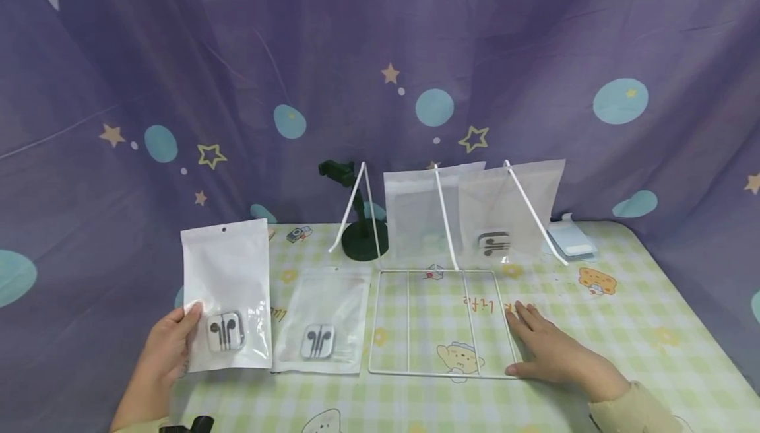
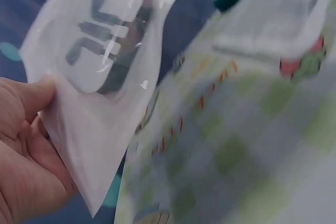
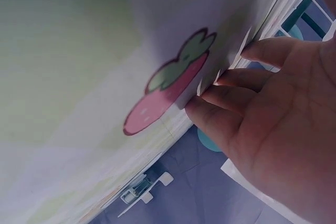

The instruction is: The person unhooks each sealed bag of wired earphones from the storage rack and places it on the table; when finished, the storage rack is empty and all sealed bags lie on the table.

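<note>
My left hand (image 1: 163, 347) pinches the left edge of a white zip pouch (image 1: 225, 255) between thumb and fingers, tilted up off the table. Through its clear front shows a square case of wired earphones (image 1: 225, 331), seen close in the left wrist view. A second pouch (image 1: 323, 294) with an earphone case lies flat beside it. My right hand (image 1: 543, 347) rests on the table with its fingers extended, at the right side of a white wire rack (image 1: 436, 375). In the right wrist view, the fingertips (image 3: 210, 116) touch the tabletop.
Two more pouches, one on the left (image 1: 410, 215) and one on the right (image 1: 487, 202), stand behind the rack's slanted prongs. A dark phone stand (image 1: 353, 248) is at the back left. A light blue folding stand (image 1: 572, 241) sits back right. A purple curtain (image 1: 356, 43) hangs behind the table.
</note>
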The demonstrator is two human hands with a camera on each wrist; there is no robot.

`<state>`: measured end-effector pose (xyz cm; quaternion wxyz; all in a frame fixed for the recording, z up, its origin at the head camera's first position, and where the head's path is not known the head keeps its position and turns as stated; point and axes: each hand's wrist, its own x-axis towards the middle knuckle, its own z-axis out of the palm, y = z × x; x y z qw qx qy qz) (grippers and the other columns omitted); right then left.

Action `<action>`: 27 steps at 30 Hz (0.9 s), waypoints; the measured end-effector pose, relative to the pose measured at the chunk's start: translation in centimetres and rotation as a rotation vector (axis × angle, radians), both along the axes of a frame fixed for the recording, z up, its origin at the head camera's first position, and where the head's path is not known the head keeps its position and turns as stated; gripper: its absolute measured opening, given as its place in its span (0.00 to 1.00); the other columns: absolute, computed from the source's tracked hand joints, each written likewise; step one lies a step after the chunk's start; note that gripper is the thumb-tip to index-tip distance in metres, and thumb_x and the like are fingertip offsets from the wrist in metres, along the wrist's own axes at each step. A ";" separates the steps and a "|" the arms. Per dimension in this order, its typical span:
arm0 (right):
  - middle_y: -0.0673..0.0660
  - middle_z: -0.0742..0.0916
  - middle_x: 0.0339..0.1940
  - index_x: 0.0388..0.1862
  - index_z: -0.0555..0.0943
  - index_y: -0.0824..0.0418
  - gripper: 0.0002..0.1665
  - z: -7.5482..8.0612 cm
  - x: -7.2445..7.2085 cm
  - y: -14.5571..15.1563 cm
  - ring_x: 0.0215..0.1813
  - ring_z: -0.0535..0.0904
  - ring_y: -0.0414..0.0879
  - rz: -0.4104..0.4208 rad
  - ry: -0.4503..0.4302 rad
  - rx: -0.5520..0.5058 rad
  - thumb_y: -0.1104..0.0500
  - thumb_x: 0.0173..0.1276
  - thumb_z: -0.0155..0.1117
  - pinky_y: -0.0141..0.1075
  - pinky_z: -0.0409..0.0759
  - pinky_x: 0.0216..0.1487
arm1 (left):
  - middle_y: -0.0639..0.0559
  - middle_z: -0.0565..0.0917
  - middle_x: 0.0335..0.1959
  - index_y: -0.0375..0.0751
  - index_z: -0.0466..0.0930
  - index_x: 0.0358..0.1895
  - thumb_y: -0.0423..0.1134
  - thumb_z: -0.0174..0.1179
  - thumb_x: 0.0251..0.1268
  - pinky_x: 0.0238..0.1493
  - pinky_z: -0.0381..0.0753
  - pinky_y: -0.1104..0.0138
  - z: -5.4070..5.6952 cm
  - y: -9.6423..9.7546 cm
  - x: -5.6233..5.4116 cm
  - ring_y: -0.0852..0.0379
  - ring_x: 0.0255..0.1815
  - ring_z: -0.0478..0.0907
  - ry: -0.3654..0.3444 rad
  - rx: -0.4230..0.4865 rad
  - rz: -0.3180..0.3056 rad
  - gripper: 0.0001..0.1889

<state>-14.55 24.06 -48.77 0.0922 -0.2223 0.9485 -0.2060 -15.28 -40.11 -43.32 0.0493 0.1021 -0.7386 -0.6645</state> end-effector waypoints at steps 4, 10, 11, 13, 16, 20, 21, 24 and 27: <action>0.79 0.58 0.72 0.72 0.60 0.74 0.62 0.1 0.0 0.0 0.71 0.50 0.78 -0.001 0.002 0.000 0.34 0.53 0.71 0.67 0.57 0.65 | 0.71 0.80 0.31 0.62 0.82 0.42 0.58 0.54 0.69 0.37 0.76 0.69 -0.2 -1.6 -1.0 0.68 0.35 0.76 -0.202 -0.200 0.010 0.11; 0.79 0.58 0.72 0.72 0.60 0.74 0.62 0.1 0.1 0.0 0.71 0.50 0.78 0.000 0.007 0.001 0.34 0.53 0.71 0.67 0.58 0.65 | 0.63 0.80 0.37 0.26 0.58 0.71 0.60 0.51 0.71 0.41 0.76 0.67 -0.5 -3.2 -2.5 0.66 0.39 0.74 -0.368 -0.358 -0.041 0.41; 0.79 0.58 0.72 0.72 0.60 0.74 0.62 0.1 0.0 0.0 0.71 0.50 0.78 0.000 0.007 -0.001 0.34 0.53 0.71 0.67 0.58 0.65 | 0.60 0.81 0.37 0.23 0.54 0.72 0.59 0.50 0.72 0.40 0.77 0.66 -0.7 -3.3 -2.7 0.65 0.38 0.74 -0.374 -0.373 -0.062 0.42; 0.79 0.58 0.73 0.72 0.60 0.73 0.62 0.1 0.1 0.0 0.71 0.50 0.78 -0.001 0.001 -0.003 0.34 0.53 0.71 0.67 0.58 0.65 | 0.57 0.81 0.36 0.20 0.51 0.71 0.55 0.48 0.75 0.39 0.78 0.65 -1.0 -3.5 -3.0 0.63 0.37 0.76 -0.377 -0.389 -0.089 0.41; 0.79 0.58 0.72 0.72 0.60 0.74 0.62 0.2 0.1 0.0 0.71 0.50 0.78 0.002 0.000 -0.009 0.34 0.53 0.71 0.67 0.58 0.65 | 0.53 0.82 0.35 0.17 0.49 0.70 0.50 0.46 0.77 0.37 0.80 0.64 -1.6 -3.8 -3.3 0.62 0.34 0.77 -0.377 -0.404 -0.119 0.38; 0.80 0.58 0.72 0.72 0.60 0.74 0.63 0.1 0.0 0.0 0.70 0.50 0.79 0.010 0.004 -0.009 0.34 0.52 0.71 0.68 0.58 0.64 | 0.39 0.81 0.43 0.16 0.48 0.70 0.49 0.46 0.77 0.39 0.79 0.64 -2.2 -4.1 -3.8 0.57 0.39 0.77 -0.387 -0.446 -0.137 0.37; 0.80 0.58 0.72 0.72 0.60 0.74 0.63 0.1 0.0 0.0 0.71 0.50 0.79 0.006 0.000 -0.009 0.34 0.52 0.71 0.67 0.58 0.65 | 0.34 0.79 0.46 0.17 0.49 0.70 0.50 0.46 0.77 0.41 0.78 0.63 -2.3 -4.1 -3.9 0.53 0.42 0.77 -0.393 -0.462 -0.142 0.38; 0.79 0.58 0.72 0.72 0.60 0.74 0.62 0.0 0.0 0.0 0.71 0.50 0.78 0.003 0.000 -0.005 0.34 0.53 0.71 0.67 0.58 0.65 | 0.22 0.68 0.59 0.17 0.49 0.70 0.54 0.46 0.76 0.51 0.75 0.55 -2.7 -4.2 -4.3 0.38 0.54 0.72 -0.406 -0.505 -0.154 0.40; 0.78 0.58 0.73 0.73 0.60 0.73 0.62 0.0 0.0 0.0 0.72 0.50 0.77 -0.005 -0.009 -0.005 0.34 0.53 0.71 0.66 0.58 0.66 | 0.20 0.60 0.64 0.17 0.50 0.70 0.57 0.47 0.75 0.59 0.67 0.44 -3.0 -4.2 -4.6 0.28 0.62 0.63 -0.430 -0.533 -0.156 0.43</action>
